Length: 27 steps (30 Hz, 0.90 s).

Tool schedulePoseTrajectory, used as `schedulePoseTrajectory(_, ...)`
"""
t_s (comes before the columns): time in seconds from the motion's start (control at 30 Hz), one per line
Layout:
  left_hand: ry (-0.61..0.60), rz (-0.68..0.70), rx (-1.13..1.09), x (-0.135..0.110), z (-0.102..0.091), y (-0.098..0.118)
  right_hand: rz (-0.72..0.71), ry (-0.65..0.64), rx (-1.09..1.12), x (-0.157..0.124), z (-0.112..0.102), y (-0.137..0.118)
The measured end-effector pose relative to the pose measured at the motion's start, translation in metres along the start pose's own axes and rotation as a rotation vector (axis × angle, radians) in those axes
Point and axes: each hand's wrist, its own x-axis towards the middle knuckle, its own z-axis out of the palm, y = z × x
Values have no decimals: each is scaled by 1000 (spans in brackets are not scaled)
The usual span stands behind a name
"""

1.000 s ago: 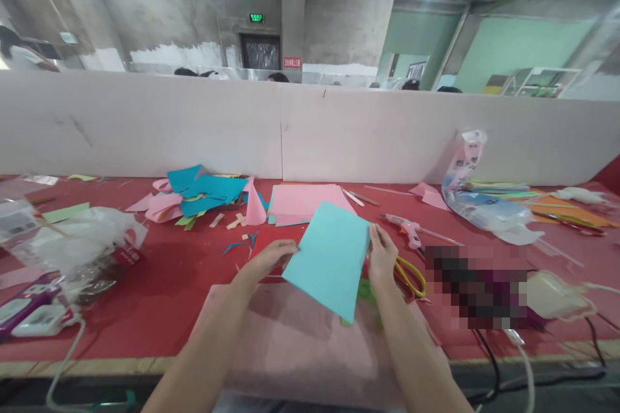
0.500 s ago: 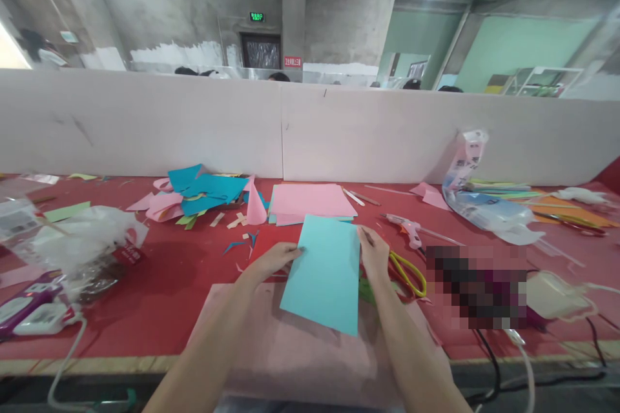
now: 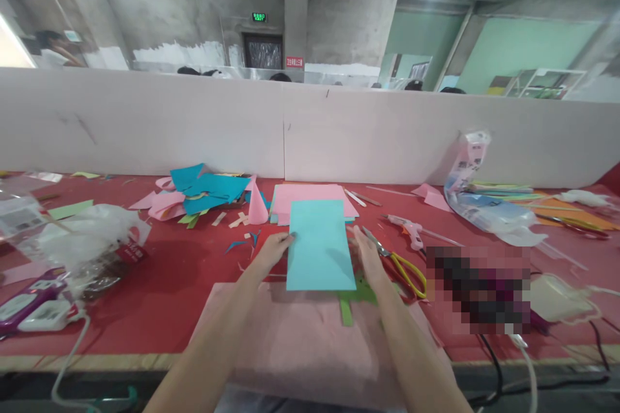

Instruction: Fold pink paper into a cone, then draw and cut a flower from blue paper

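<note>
A light blue sheet of paper is held raised above the pink sheet in front of me. My left hand pinches its left edge, with the fingertips partly behind it. On the other side, my right hand is open with fingers stretched out by the right edge; whether a fingertip touches the paper behind is hidden. Green paper pieces lie partly under my right hand. Just right of that hand are scissors with yellow handles. Behind the raised sheet rests a stack of pink and blue paper.
Blue and pink scraps pile up at back left. A pink glue gun lies to the right, near a plastic bag. At left are another bag and a purple-white device. A white partition stands behind.
The light blue sheet has gone from tilted to nearly straight and moved up, away from me. My right hand has loosened from its edge, fingers now stretched. More green paper shows below.
</note>
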Motion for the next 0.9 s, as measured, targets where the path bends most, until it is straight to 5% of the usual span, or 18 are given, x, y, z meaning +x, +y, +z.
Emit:
schedulePoseTrajectory(0.13,234,16,30,7,-7,-8,89,-309,-13,-6,3,-1)
schedulePoseTrajectory(0.27,317,32,-54,7,-10,-7,223,-440,-39,-10,7,1)
schedulePoseTrajectory(0.4,208,-18,-136,4,-7,-1,154,-265,-159,-3,4,9)
schedulePoseTrajectory(0.57,-137,-39,-96,-2,6,0,20,97,-122,9,-9,15)
schedulePoseTrajectory(0.67,-177,-10,-83,-3,13,-2,22,129,-54,8,-9,13)
schedulePoseTrajectory(0.9,-42,-25,-133,2,10,-3,152,-352,-23,-6,12,7)
